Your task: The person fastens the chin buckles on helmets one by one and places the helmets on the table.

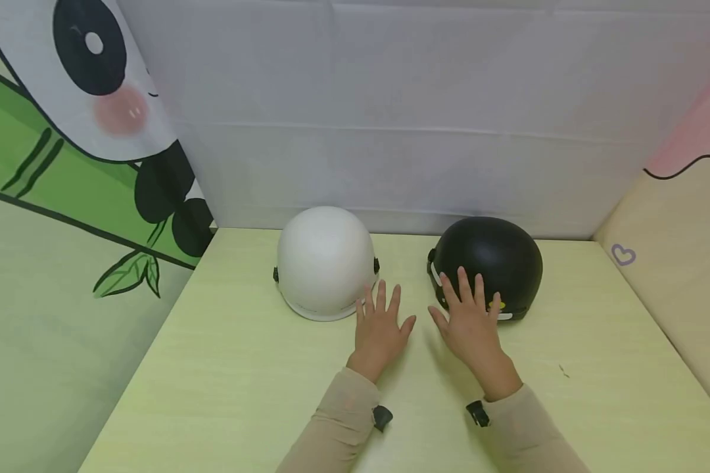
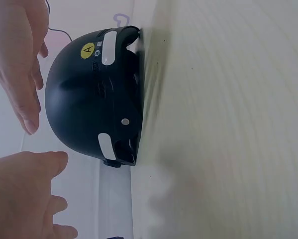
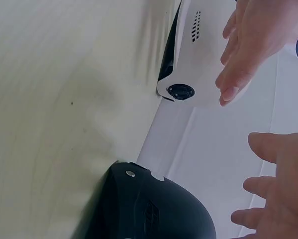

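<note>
Two helmets stand dome-up on the pale green counter (image 1: 242,368), side by side near its far edge, well apart from each other. The white helmet (image 1: 324,261) is on the left and the black helmet (image 1: 488,263) on the right, the latter bearing a small yellow sticker (image 2: 88,50) marked A.

The person's left hand (image 1: 381,326) is held just in front of the white helmet's near right rim, fingers straight and spread, gripping nothing; the head view cannot settle whether its fingertips touch the shell. The right hand (image 1: 469,316) is likewise flat and spread, holding nothing, its fingers lying over the black helmet's near left side. The wrist views show both hands raised above the counter with a gap between them and the helmets. The hands are near each other, between the two helmets. Beige sleeves (image 1: 337,427) cover both forearms.
</note>
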Tool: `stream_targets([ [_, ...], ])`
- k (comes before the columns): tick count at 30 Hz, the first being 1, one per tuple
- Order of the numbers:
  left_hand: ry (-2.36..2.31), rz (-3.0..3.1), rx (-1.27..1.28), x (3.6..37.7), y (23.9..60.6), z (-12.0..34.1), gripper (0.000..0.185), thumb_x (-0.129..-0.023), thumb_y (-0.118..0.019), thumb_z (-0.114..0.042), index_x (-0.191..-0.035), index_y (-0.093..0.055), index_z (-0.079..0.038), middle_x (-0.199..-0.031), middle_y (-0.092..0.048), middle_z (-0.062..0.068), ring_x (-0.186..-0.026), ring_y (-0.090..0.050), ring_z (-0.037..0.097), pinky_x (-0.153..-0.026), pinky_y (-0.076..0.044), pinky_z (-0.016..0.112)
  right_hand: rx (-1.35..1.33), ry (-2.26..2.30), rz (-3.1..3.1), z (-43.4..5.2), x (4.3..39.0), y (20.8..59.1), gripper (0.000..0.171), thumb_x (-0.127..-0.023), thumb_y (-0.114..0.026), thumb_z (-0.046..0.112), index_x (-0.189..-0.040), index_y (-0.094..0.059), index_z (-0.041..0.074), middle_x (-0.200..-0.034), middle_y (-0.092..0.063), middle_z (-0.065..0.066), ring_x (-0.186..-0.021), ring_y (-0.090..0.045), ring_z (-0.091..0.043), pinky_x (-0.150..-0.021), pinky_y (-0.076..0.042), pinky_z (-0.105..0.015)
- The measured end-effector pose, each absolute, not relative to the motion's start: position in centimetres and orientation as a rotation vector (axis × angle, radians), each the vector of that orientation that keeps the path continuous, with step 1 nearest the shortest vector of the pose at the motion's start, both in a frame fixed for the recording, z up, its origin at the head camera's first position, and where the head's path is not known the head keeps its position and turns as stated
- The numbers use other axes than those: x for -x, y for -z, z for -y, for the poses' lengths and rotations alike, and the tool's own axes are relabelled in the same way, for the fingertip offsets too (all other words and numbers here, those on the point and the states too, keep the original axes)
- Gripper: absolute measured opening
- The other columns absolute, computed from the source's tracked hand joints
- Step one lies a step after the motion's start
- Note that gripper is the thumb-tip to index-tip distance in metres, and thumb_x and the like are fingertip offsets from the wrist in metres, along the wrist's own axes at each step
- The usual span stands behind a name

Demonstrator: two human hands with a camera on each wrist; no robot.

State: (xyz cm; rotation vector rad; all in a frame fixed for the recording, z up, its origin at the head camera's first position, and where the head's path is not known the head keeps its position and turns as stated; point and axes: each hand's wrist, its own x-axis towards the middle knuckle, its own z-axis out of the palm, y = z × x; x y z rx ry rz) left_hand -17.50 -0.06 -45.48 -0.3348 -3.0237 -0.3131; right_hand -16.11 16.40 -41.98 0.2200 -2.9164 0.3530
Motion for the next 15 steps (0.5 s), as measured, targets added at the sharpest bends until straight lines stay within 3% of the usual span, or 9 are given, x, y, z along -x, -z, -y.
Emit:
stream_targets([
  [7,0.362,2.999,0.373,18.0,45.7,-0.6,0.066,-0.091,-0.036,-0.054,-0.145,-0.023,-0.017,-0.147,-0.015,0.014,-0.131,-0.010,0.038,-0.101,-0.015,0.052,-0.217,-0.376,2.900,-16.9,16.6,41.5,0.066,-0.090,-0.050,0.044,-0.144,-0.025,0.016,-0.148,-0.009,-0.015,-0.131,0.001,-0.040,-0.094,0.002,-0.065],
  [15,0.439,3.024,0.406,18.7,46.4,-1.5,0.066,-0.092,-0.035,-0.054,-0.145,-0.019,-0.019,-0.148,-0.012,0.013,-0.132,-0.006,0.037,-0.102,-0.013,0.049,-0.218,-0.378,2.893,-17.6,17.2,41.2,0.065,-0.091,-0.047,0.044,-0.145,-0.023,0.016,-0.148,-0.007,-0.015,-0.131,0.000,-0.040,-0.094,0.004,-0.064],
])
